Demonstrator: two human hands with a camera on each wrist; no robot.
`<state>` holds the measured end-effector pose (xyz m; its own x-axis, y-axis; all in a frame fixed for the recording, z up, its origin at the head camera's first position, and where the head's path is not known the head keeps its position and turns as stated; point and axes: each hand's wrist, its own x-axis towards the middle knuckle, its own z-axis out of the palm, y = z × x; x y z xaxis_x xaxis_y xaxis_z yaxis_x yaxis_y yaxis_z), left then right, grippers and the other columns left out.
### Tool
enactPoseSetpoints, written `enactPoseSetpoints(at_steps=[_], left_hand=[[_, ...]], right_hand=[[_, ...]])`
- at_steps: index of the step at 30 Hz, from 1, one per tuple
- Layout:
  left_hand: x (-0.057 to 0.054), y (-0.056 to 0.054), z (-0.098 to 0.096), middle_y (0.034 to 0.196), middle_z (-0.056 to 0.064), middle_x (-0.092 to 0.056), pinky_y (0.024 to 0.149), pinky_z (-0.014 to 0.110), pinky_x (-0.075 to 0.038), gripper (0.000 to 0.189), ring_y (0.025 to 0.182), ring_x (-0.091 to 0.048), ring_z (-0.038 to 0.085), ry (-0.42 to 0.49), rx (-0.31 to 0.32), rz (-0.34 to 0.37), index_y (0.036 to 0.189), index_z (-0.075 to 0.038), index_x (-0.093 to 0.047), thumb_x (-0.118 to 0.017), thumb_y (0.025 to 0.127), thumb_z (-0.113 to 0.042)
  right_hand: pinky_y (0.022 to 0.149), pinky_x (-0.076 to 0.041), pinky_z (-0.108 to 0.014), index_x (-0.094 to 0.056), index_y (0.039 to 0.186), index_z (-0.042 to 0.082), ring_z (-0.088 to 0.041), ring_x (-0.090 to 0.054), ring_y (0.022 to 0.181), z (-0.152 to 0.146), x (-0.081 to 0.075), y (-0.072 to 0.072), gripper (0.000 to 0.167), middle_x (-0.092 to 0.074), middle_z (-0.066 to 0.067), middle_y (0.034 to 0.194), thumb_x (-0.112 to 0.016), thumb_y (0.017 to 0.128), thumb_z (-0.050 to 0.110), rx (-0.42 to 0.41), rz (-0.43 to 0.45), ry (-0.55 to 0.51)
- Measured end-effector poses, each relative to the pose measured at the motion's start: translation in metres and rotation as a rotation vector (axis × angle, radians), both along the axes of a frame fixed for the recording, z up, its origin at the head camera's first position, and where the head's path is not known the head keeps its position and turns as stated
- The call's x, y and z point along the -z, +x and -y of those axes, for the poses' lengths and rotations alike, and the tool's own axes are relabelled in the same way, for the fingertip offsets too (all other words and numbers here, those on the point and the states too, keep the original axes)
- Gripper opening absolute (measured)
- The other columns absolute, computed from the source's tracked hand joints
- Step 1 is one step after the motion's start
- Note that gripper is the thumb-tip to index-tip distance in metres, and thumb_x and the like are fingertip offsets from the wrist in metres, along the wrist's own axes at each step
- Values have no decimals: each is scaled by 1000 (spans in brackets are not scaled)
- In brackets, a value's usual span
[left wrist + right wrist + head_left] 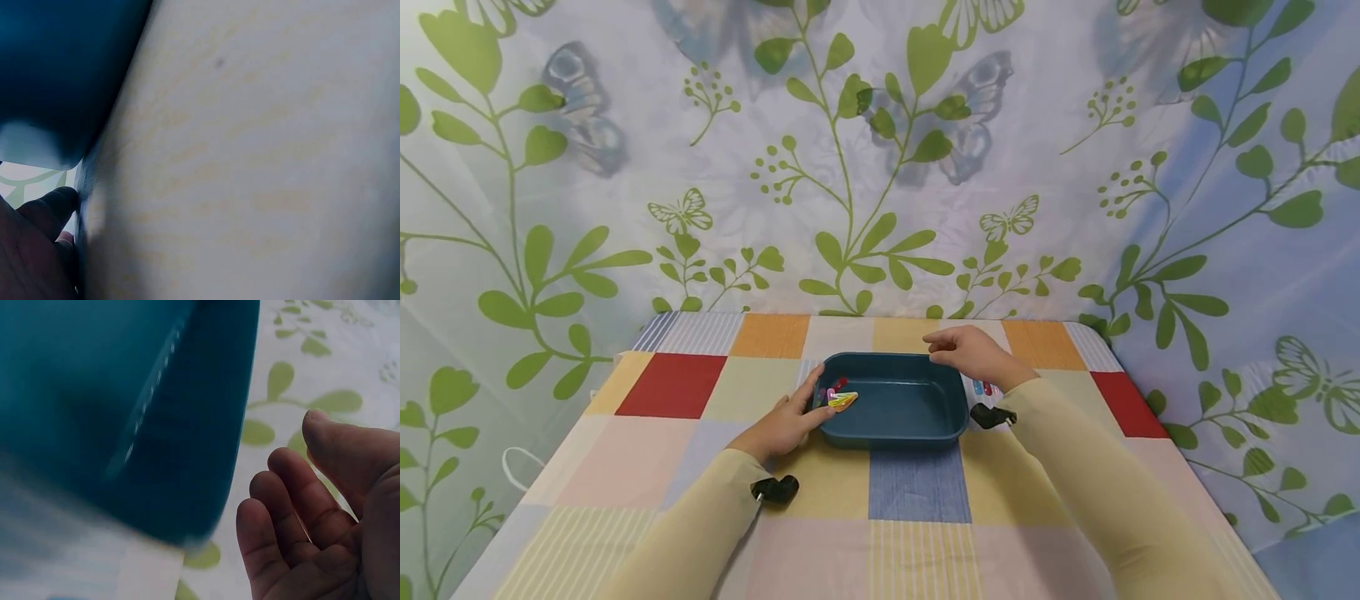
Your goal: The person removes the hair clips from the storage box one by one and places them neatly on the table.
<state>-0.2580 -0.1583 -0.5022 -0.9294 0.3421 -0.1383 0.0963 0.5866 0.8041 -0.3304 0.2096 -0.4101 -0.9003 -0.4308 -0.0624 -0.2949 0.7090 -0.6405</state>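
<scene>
A dark teal rectangular tray (895, 433) sits on the patchwork cloth. Small shiny pieces (843, 401) in yellow, orange, pink and red lie at its left end; they look like hair clips, but are too small to be sure. My left hand (786, 423) rests against the tray's left end, fingers along the side and thumb by the near left corner. In the left wrist view only part of that hand (37, 231) shows below the tray. Over the tray's far right corner hovers my right hand (973, 354), fingers loosely bent and nothing between them, apart from the rim.
A white piece with blue and red marks (985, 388) lies right of the tray, partly hidden by the right forearm. A leaf-print curtain (880, 167) hangs behind the table. At the table's left edge a white cable (512, 471) loops.
</scene>
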Motion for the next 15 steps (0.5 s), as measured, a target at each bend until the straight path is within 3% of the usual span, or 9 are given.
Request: enactPoseSetpoints(at_steps=[15], left_hand=[[-4, 1, -1, 178, 7, -17, 128, 70, 2, 81, 159, -1, 58, -11, -12, 7, 169, -45, -4, -56, 106, -51]], right_hand=[[102, -58, -43, -65, 144, 8, -27, -70, 123, 64, 9, -1, 41, -75, -11, 130, -67, 104, 18, -171, -5, 40]])
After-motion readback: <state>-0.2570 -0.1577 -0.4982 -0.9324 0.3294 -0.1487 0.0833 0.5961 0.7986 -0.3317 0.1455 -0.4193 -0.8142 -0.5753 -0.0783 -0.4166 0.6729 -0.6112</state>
